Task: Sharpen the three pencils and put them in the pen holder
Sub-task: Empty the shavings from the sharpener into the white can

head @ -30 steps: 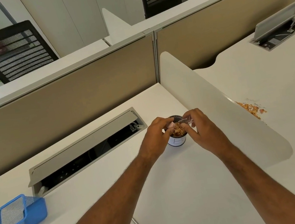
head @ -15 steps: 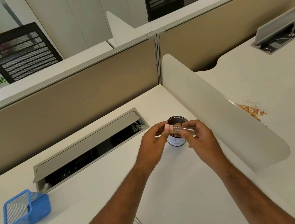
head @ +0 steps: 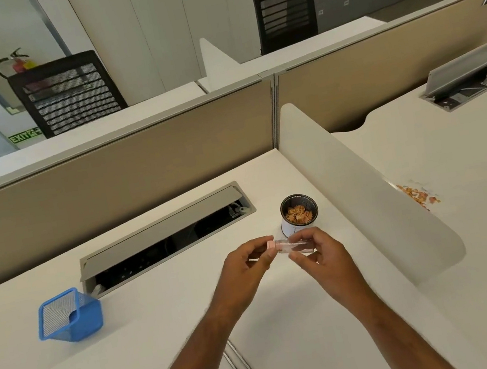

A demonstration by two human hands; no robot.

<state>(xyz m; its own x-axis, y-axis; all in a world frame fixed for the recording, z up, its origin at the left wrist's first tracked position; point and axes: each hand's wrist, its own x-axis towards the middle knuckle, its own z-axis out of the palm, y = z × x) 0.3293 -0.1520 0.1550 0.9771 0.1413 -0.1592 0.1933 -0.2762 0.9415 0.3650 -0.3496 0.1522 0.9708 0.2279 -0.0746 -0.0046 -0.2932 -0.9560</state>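
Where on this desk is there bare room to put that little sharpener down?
The widest bare stretch of desk lies between the blue mesh pen holder and the left hand, in front of the cable tray. It is crowded around the cup of shavings, just beyond both hands, and by the two pencils near the front edge.
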